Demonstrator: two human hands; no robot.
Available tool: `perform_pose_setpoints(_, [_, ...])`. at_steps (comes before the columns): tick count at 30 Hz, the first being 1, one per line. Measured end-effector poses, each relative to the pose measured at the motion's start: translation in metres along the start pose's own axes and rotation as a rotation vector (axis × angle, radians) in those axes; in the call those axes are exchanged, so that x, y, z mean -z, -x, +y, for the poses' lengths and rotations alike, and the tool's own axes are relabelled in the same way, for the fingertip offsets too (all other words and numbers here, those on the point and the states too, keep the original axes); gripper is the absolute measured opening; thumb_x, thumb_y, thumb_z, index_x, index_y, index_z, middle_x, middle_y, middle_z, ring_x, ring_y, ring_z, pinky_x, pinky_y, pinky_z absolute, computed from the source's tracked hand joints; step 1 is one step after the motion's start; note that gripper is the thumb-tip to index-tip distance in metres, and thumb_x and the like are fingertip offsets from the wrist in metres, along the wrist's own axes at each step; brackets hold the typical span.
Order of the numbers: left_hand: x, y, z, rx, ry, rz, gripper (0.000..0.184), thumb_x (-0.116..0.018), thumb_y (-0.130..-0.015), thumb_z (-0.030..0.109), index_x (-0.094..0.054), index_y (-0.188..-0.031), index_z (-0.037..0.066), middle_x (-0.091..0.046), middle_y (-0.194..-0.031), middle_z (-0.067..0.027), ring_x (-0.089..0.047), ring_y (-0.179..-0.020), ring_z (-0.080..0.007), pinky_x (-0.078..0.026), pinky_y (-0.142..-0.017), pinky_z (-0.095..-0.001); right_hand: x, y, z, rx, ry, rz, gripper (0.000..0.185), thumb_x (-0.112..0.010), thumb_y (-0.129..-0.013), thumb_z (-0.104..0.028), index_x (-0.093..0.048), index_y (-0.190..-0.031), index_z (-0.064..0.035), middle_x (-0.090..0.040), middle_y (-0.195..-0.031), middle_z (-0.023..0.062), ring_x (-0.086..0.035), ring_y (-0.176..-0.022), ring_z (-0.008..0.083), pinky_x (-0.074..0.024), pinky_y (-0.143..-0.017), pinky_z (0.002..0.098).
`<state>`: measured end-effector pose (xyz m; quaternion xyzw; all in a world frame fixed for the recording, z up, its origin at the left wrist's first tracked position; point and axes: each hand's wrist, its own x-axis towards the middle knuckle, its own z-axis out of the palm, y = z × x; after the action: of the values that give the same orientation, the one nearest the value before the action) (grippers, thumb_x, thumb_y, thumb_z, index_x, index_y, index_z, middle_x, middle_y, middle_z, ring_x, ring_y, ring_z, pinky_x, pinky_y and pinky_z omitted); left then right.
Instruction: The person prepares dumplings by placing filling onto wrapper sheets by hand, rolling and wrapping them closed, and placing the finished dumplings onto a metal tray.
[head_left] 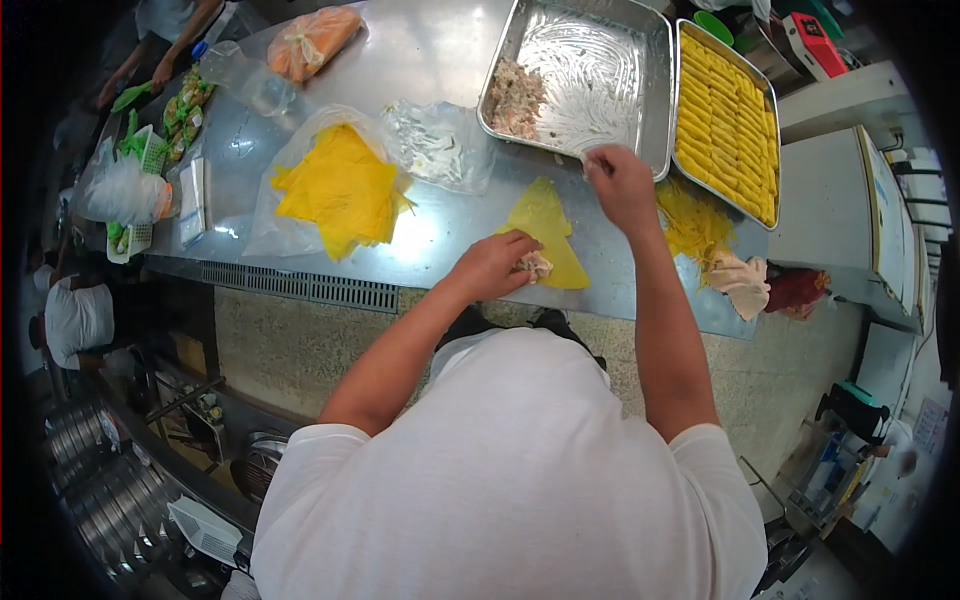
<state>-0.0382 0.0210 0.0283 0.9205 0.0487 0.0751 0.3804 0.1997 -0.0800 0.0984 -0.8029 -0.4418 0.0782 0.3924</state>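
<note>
My left hand (493, 266) has its fingers curled round a lump of pinkish filling (537, 265) on a yellow wrapper sheet (558, 245) that lies on the metal table. My right hand (622, 185) is closed near the front rim of a large metal tray (655, 90); what its fingers hold, if anything, is too small to name. Minced filling (516, 100) sits in the left part of that tray. To the left lies a stack of yellow sheets (345, 190) on a plastic bag, beside a white-smeared plastic sheet (430, 142).
A second tray (777, 150) holds rows of yellow rolls. Yellow scraps (690, 222) and a cloth (738, 283) lie at the table's right edge. An orange-filled bag (313, 42), a clear bottle (250, 82) and baskets (130, 242) stand left. Other people are at the far left.
</note>
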Motion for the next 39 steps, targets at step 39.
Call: perform_pose_setpoints(39, [-0.008,-0.005,-0.017,0.166,0.261,0.035,0.041,-0.078,-0.079,0.02,-0.066,-0.115,0.005,-0.066,-0.105,-0.0156,-0.065,-0.097,-0.0347,-0.053,-0.084,-0.0444,-0.052,0.123,0.005,0.116,-0.164,-0.269,0.013,-0.069,-0.086,-0.003,-0.068,-0.099,-0.0029,-0.07,-0.091,0.012,-0.066,-0.088,0.0333,-0.0533,-0.081,0.0423])
